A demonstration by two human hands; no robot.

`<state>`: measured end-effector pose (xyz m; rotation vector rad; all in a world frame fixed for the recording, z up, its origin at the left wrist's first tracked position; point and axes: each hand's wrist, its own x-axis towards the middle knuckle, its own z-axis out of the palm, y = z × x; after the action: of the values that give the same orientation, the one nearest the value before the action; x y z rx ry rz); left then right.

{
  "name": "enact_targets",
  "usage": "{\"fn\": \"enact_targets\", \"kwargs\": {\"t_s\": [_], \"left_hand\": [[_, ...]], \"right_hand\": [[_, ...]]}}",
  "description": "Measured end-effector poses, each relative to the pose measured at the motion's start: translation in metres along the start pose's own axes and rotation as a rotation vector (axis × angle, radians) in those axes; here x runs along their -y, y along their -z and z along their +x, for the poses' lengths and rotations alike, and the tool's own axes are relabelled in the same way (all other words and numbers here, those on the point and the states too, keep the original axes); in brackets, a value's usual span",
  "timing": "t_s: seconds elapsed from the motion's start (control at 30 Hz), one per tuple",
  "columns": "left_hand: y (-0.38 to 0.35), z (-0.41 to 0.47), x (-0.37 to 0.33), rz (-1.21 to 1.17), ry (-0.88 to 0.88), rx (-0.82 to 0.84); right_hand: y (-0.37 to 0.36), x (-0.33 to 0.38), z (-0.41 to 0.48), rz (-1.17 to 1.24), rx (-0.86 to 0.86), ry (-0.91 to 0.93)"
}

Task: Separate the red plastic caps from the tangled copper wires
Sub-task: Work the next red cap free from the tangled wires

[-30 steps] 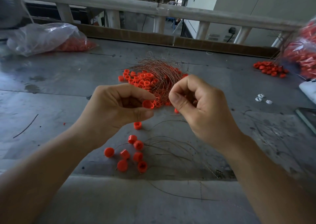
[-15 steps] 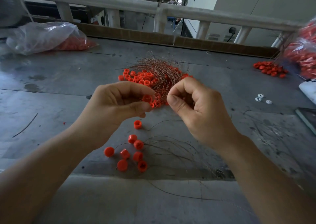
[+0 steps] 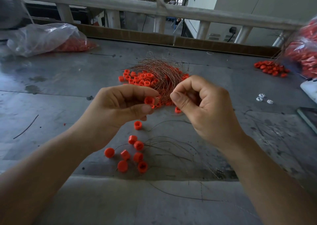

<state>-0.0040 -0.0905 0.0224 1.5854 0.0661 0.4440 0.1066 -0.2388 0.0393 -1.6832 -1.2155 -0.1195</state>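
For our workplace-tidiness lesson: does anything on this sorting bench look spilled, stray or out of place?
Yes. A heap of red caps looks spilled beside the bulging bag at far right; three small white pieces sit alone nearby, unlike anything else; one dark wire offcut lies stray at left.

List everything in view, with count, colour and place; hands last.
wire tangle: one, copper, table centre
cap heap: many, red, under the tangle
loose caps: about eight, red, near edge
loose wires: several, dark, beside them
far caps: a pile, red, far right
bags: two, clear, far left and right edge
white bits: three, right
table: one, grey
railing: one, pale, behind
left hand: pinches one red cap
right hand: pinches tangle strands
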Motion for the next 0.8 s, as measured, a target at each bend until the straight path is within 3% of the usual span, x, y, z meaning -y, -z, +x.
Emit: {"fn": "enact_targets", "kwargs": {"t_s": [0.8], "left_hand": [[0.0046,-0.0002,0.0015,-0.159,-0.031,0.112]], "right_hand": [[-0.0046,-0.0063,-0.0005,-0.207,-0.021,0.128]]}}
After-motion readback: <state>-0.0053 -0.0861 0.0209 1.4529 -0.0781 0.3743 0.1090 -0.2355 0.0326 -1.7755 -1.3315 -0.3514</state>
